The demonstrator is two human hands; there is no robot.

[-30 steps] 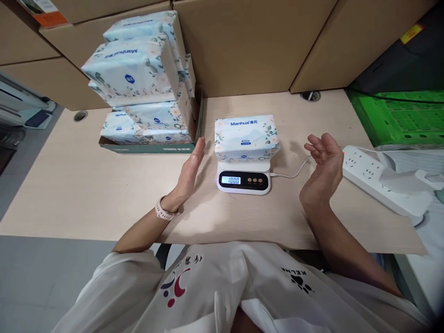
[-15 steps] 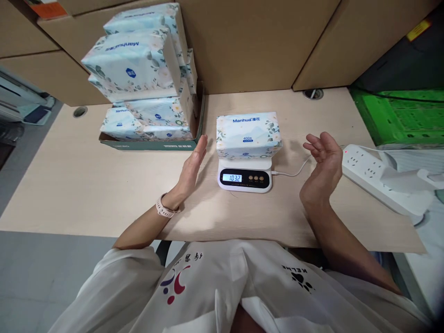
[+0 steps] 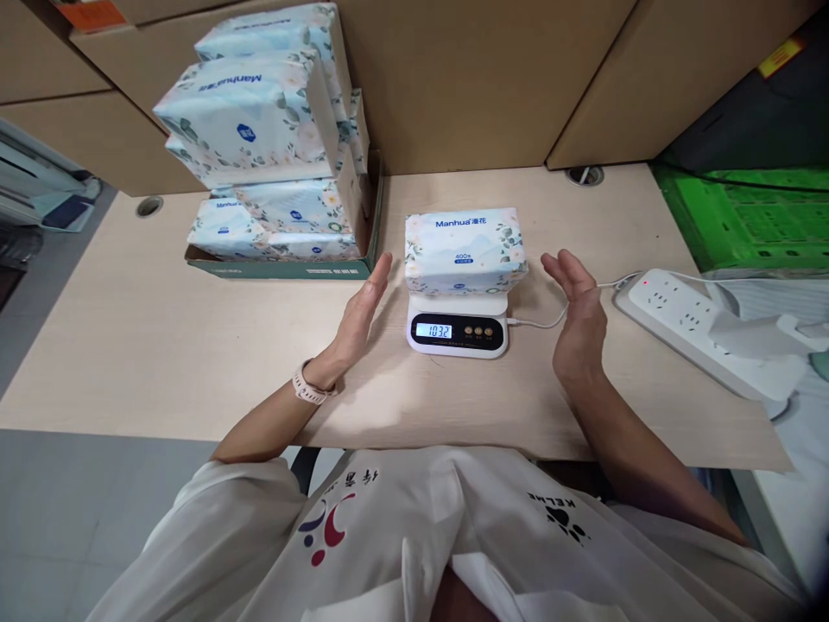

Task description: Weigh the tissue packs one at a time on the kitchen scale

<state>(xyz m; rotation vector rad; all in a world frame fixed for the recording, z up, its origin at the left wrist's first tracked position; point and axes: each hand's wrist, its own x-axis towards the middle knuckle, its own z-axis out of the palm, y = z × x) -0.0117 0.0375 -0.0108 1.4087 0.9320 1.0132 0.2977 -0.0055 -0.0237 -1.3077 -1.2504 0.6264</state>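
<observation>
A white shirt (image 3: 453, 518) marked KELME is nearest. Beyond it, the left hand (image 3: 358, 318) and right hand (image 3: 579, 324) are open and empty, palms inward, apparently held clear so only the pack bears on the scale. Between them, that white scale (image 3: 458, 305), display seemingly reading 103.2, supports one floral pack (image 3: 464, 249) labelled "Manhua 漫花" and "400". Beyond the left hand, a green tray (image 3: 285, 271) holds stacked Manhua packs (image 3: 252, 112), probably keeping them together.

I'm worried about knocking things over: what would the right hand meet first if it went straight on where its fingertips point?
Probably the right side of the Manhua pack on the scale, as the right hand slants that way; depth is unclear, so it might pass over.
</observation>
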